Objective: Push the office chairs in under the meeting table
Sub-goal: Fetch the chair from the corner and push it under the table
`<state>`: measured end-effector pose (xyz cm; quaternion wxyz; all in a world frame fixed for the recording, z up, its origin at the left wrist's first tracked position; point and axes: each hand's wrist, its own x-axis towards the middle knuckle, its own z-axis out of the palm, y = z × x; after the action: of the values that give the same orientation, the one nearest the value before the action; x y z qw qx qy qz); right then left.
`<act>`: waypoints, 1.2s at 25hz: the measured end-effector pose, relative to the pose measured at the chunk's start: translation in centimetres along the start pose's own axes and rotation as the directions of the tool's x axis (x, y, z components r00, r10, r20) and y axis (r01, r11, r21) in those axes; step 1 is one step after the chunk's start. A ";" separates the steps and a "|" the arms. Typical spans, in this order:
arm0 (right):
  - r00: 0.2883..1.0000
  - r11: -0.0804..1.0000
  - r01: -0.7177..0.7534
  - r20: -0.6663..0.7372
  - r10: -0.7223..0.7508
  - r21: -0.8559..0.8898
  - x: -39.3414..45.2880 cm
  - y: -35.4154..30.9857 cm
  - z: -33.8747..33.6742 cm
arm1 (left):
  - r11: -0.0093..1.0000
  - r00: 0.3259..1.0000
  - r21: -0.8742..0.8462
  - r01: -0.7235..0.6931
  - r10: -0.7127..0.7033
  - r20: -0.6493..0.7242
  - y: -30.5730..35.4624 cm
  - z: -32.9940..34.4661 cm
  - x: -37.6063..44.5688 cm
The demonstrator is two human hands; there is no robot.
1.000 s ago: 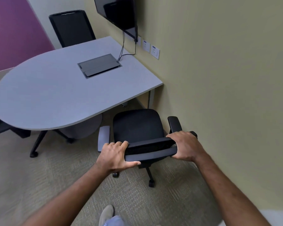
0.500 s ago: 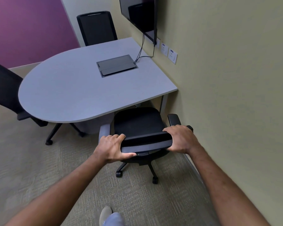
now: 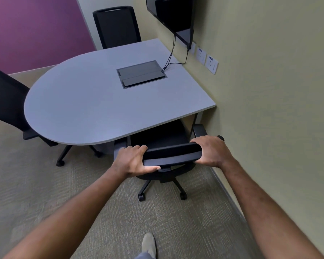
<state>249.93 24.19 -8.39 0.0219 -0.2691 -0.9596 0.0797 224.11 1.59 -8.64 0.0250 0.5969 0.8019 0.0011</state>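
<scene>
Hands clamp the top edge of an office chair's backrest (image 3: 171, 153) at the near side of a meeting table: the left hand (image 3: 132, 161) wraps the left corner with its thumb underneath, the right hand (image 3: 210, 151) closes over the right corner. Chair (image 3: 163, 139) sits with the front of its seat tucked under the grey meeting table (image 3: 94, 101), the backrest and rear castors short of the edge.

Risks lie close on the right. The chair's right armrest (image 3: 199, 129), at about 12 o'clock from the right hand, stands just beside the table leg (image 3: 195, 119) and near the beige wall (image 3: 269, 109); a push angled toward 1 o'clock would likely jam the armrest against leg or wall, or pinch the right knuckles. The left armrest (image 3: 120, 146) rides near the tabletop's rim and may catch if it sits too high; its clearance cannot be judged. Castors on the carpet (image 3: 45, 193) could swivel and steer the chair off line.

Two more chairs wait: one at 9 o'clock (image 3: 4, 101), partly out, and one at the far end (image 3: 117, 27), around 11 o'clock.
</scene>
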 end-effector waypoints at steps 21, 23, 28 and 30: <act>1.000 1.000 0.011 0.023 -0.011 0.009 15.9 2.9 -0.4 | 0.999 0.999 -0.049 0.008 -0.010 -0.034 -8.0 0.5 13.2; 0.999 1.000 0.021 0.029 -0.021 -0.006 16.4 3.7 -0.5 | 0.998 0.999 -0.055 0.014 -0.016 -0.040 -7.5 0.6 13.6; 0.997 0.998 0.067 0.045 -0.067 -0.006 17.6 6.7 -1.7 | 0.995 0.997 -0.084 0.049 -0.054 -0.060 -4.6 0.3 14.6; 0.996 0.998 0.070 0.059 -0.070 -0.001 18.1 7.9 -2.1 | 0.993 0.996 -0.098 0.061 -0.066 -0.056 -3.6 -0.1 15.3</act>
<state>238.67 40.58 -7.66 -0.0039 -0.2330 -0.9687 0.0852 216.30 15.16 -9.21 0.0300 0.5689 0.8199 0.0563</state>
